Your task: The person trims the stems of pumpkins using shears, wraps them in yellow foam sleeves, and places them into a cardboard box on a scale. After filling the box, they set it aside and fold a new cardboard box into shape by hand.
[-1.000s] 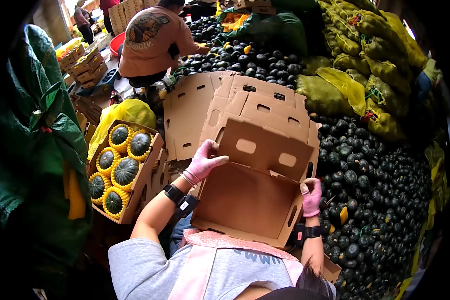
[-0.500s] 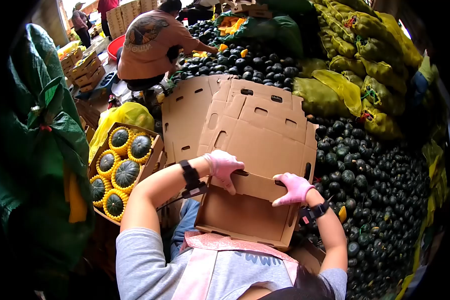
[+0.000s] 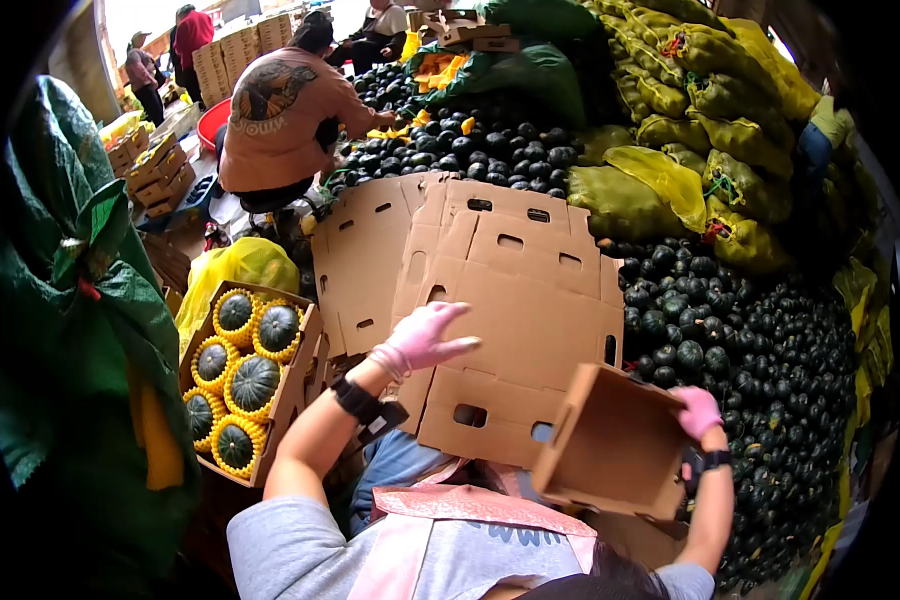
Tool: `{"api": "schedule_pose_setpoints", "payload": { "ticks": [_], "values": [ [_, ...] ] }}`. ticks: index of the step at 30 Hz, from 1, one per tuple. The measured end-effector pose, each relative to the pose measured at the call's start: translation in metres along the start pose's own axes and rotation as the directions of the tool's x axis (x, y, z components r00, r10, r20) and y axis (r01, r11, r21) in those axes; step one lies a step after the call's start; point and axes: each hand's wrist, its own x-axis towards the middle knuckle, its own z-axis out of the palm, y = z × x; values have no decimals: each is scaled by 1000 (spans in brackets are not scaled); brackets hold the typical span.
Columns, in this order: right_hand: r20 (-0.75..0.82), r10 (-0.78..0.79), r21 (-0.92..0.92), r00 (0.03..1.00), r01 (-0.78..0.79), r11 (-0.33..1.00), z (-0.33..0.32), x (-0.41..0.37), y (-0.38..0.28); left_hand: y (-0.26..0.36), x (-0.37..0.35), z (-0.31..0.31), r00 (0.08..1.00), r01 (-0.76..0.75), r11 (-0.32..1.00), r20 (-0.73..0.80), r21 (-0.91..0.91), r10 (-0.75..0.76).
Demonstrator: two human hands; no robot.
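My left hand [image 3: 431,336], in a pink glove, hovers over the flat cardboard sheets [image 3: 510,300] with its fingers spread and nothing in it. My right hand [image 3: 697,411], also gloved in pink, grips the right edge of a folded open cardboard box [image 3: 615,445], which is tilted at the lower right of the sheets. The sheets lie stacked in front of me, with handle slots cut in them. Left of my left arm stands a box [image 3: 297,390] of dark green squashes [image 3: 254,383] in yellow foam nets.
Loose dark squashes [image 3: 760,400] lie piled on the right and beyond the sheets. Yellow mesh sacks [image 3: 750,190] are stacked at the upper right. A green sack [image 3: 80,300] stands at far left. A co-worker [image 3: 280,125] crouches at the upper left, with other people farther back.
My left hand has let go of the folded box and moved up and left. My right hand has carried the box right and down, tilting it and uncovering the sheets below.
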Motion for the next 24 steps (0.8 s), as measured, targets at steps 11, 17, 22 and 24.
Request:
{"api": "schedule_pose_setpoints", "payload": {
  "ticks": [11, 17, 22, 24],
  "values": [
    [188, 543, 628, 819, -525, 575, 67, 24, -61, -92, -38, 42, 788, 504, 831, -269, -234, -553],
    [74, 530, 501, 845, -491, 713, 90, 93, -95, -87, -40, 50, 711, 439, 799, -385, -411, -589],
    [267, 543, 798, 796, -499, 339, 38, 76, -91, -75, -48, 32, 774, 536, 743, -117, -401, -622],
    [-7, 455, 848, 891, -236, 475, 49, 71, -88, -73, -53, 35, 784, 507, 742, -124, -439, -609]
  ]
}}
